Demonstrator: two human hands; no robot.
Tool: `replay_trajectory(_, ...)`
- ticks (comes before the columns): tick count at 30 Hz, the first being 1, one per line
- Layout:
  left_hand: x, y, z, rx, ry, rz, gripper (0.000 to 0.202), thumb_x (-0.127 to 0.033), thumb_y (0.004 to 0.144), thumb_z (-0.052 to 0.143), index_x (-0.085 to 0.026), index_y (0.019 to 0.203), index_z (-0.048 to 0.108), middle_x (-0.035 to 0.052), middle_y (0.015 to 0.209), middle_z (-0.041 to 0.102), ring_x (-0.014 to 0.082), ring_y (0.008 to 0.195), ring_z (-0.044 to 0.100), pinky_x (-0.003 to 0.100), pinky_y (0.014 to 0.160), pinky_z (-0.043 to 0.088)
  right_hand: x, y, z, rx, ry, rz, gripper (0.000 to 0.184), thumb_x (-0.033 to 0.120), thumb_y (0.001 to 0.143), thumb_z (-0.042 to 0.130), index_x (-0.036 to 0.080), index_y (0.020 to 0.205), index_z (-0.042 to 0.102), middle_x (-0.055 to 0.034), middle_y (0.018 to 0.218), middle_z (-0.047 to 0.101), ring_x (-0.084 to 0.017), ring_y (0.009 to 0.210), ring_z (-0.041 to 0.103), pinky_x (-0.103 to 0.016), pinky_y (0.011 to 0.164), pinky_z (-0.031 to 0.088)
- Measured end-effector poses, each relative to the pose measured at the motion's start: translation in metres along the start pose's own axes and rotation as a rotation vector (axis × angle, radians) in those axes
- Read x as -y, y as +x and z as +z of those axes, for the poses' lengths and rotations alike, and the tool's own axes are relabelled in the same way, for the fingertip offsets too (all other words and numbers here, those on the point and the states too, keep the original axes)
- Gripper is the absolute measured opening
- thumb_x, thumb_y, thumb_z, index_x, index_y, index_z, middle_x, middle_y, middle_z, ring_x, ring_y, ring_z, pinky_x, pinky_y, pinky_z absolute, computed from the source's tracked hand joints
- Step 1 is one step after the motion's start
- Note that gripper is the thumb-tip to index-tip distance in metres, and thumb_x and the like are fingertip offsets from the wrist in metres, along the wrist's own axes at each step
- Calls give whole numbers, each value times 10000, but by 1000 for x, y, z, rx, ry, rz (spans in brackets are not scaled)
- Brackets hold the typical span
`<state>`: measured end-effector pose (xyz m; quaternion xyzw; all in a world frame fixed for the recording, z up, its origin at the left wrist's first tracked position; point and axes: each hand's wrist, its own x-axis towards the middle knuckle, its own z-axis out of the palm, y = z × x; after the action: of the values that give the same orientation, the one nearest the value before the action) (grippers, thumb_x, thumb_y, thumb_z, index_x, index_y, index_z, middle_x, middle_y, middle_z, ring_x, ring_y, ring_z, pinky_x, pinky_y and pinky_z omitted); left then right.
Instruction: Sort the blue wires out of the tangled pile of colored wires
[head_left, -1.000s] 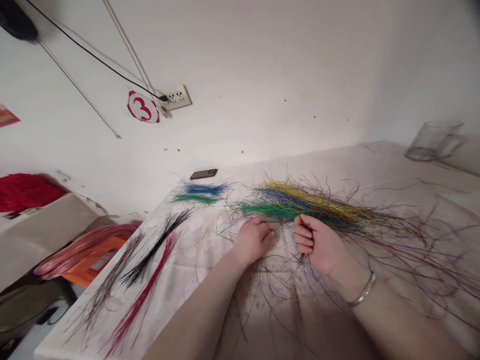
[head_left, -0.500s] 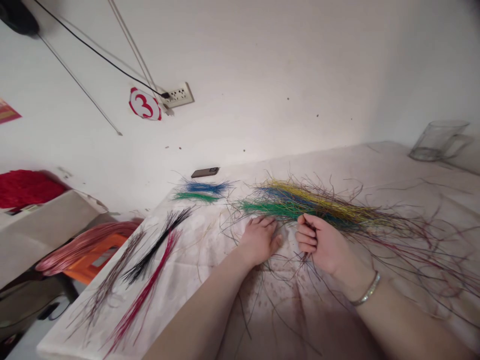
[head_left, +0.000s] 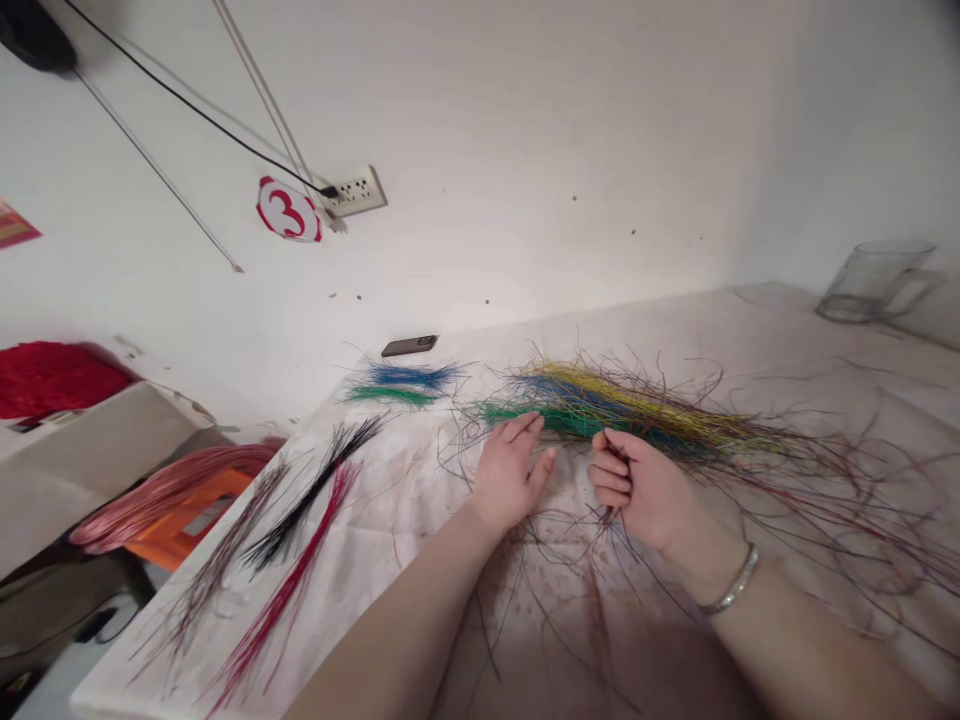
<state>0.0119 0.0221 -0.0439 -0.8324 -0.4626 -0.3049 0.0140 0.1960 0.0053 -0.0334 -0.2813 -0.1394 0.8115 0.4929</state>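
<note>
A tangled heap of thin coloured strands (head_left: 637,405), green, blue, yellow and dark red, lies across the white-covered table (head_left: 420,490). My left hand (head_left: 510,470) lies open on the cloth, its fingers stretched out and touching the green end of the heap. My right hand (head_left: 637,490) is curled closed around a small bunch of dark thin strands that hang below the fist. A silver bracelet (head_left: 731,580) sits on my right wrist.
Sorted bundles lie to the left: blue and green (head_left: 401,385), black (head_left: 315,490), dark red (head_left: 289,590). A phone (head_left: 409,346) lies by the wall. A clear jug (head_left: 870,280) stands far right. A box with red material (head_left: 52,385) and pink coils (head_left: 165,485) sit beyond the table's left edge.
My left hand has uncurled and reached forward onto the green strands. My right hand has stayed closed on its strands, almost in place.
</note>
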Motion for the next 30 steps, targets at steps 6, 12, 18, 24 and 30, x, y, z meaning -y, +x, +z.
replay_trajectory(6,4,1,1,-36,10,-69,348,-261,930,381,-165,1206,570,104,1281,566,216,1176,502,429,1011,391,0,1,2,12,2,-3,180,219,832,519,143,668,526,90,477,266,-33,377,198,-162,328,150)
replay_trajectory(12,9,-1,9,144,34,-52,295,-214,859,478,-198,1086,665,82,1158,649,222,1089,564,408,972,430,0,0,2,14,-1,-5,153,208,808,539,152,668,515,93,473,264,-33,371,203,-160,324,153)
replay_trajectory(18,5,-4,11,370,110,-20,423,-326,852,493,-296,1271,543,47,1379,498,266,1264,428,502,1045,331,-1,0,0,22,-19,0,132,213,788,565,167,680,504,96,474,267,-37,366,206,-162,322,169)
replay_trajectory(24,1,-1,8,397,114,-28,413,-303,860,459,-226,1254,558,50,1336,540,256,1236,447,470,1059,323,-1,2,-2,17,-3,3,143,213,803,550,161,679,504,95,471,270,-35,368,207,-161,321,163)
replay_trajectory(30,-2,0,8,372,147,-49,440,-313,858,453,-164,1262,542,102,1318,541,264,1215,454,454,1046,335,0,1,-1,4,-2,0,132,211,806,544,163,688,509,92,467,282,-39,367,217,-158,318,164)
